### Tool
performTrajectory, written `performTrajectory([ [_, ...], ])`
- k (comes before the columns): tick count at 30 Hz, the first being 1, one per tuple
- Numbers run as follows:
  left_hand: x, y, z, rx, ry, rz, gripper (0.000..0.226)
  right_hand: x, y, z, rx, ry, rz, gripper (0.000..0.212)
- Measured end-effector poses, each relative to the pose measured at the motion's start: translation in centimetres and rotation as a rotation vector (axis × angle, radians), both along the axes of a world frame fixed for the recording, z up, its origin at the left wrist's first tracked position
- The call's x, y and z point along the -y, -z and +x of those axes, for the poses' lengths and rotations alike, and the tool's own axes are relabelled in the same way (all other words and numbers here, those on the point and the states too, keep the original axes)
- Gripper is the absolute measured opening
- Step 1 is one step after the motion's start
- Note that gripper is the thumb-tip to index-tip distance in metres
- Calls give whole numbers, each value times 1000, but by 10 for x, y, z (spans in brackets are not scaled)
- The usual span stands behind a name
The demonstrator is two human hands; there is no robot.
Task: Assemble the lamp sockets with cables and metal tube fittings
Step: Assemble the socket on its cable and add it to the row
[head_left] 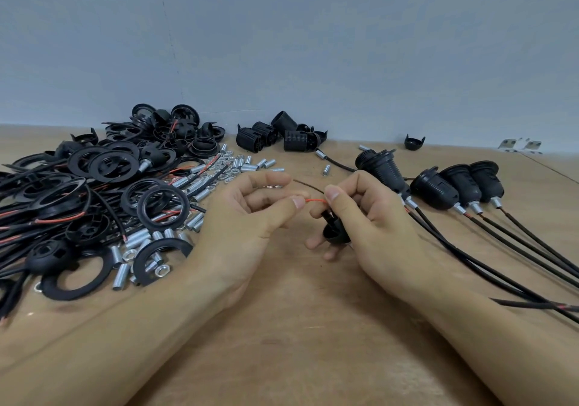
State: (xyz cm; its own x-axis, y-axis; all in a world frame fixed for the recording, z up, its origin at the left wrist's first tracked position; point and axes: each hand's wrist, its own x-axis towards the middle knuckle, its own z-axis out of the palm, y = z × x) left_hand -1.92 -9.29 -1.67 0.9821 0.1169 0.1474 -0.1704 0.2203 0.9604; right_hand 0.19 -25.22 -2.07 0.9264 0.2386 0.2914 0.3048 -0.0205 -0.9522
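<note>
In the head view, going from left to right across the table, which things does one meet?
Pile of black rings and cables → left hand → red wire → right hand → row of assembled sockets.

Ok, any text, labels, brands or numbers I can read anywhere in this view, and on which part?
None can be read.
Sockets: black, any moulded marks too small and blurred to tell.
Cap in the right hand: no print shows.
Red wire pinched by the left hand: no print shows.
Metal plates at the far right: too small to read.
Wall and table: no signs.
</note>
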Motion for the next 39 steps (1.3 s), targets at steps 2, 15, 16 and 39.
performTrajectory([
  [2, -2, 1, 1, -3, -9, 79, 40, 1, 0, 2, -48, -21, 4, 17],
  [15, -21, -22, 10, 211, -61, 632, 18, -1, -1, 2, 97, 57, 33, 19],
  [16, -22, -25, 12, 206, -30, 677, 18, -2, -1, 3, 99, 69, 37, 20],
  [39, -11, -17, 202, 124, -215, 1771, 21, 12, -5, 13, 95, 168, 3, 8],
])
